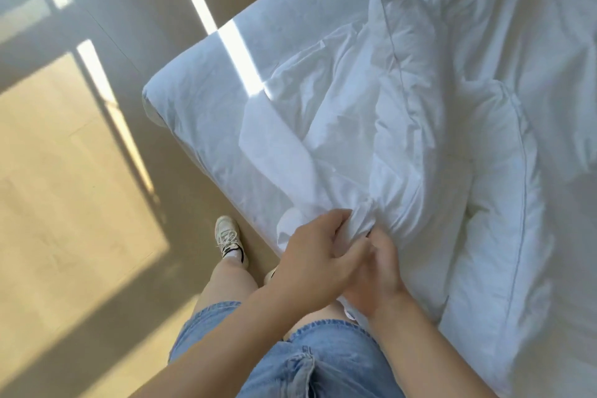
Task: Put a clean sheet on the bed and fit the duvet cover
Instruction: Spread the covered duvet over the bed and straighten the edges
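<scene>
You grip w/ both hands at the bed's [200,113] near edge: L hand [318,252] fingers curled round the duvet cover's [361,220] bunched corner, R hand [379,271] pinching it too, prob. to pin a corner of the duvet [403,100] inside.

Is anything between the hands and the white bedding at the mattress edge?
Nothing visible. The left hand and right hand both grip the bunched white fabric at the near edge of the bed.
</scene>
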The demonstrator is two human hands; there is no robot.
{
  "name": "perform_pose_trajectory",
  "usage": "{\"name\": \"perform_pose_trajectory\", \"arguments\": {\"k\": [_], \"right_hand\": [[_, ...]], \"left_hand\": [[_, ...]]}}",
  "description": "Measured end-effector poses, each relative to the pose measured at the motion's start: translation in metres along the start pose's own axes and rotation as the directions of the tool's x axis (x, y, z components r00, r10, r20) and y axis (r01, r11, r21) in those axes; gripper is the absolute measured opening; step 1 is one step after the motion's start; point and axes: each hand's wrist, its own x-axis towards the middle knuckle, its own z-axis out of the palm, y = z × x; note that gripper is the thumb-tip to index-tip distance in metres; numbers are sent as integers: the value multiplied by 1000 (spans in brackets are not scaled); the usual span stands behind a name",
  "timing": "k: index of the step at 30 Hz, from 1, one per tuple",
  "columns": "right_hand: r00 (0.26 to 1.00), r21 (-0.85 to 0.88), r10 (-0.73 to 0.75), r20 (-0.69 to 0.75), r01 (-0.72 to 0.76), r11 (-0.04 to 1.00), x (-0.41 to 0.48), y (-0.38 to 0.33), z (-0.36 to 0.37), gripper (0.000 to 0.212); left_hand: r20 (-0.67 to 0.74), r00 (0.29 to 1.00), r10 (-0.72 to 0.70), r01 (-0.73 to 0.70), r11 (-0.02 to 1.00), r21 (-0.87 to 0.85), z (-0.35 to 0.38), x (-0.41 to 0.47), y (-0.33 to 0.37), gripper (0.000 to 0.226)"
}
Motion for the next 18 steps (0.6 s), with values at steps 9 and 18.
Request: {"name": "perform_pose_trajectory", "arguments": {"k": [9, 18], "right_hand": [[985, 115, -131, 116, 117, 986, 4, -23, 19, 45], [989, 66, 1, 150, -11, 998, 4, -9, 21, 52]], "left_hand": [[-274, 928, -252, 104, 883, -458, -22, 11, -30, 7], [413, 715, -564, 576, 141, -805, -32, 74, -69, 29]]}}
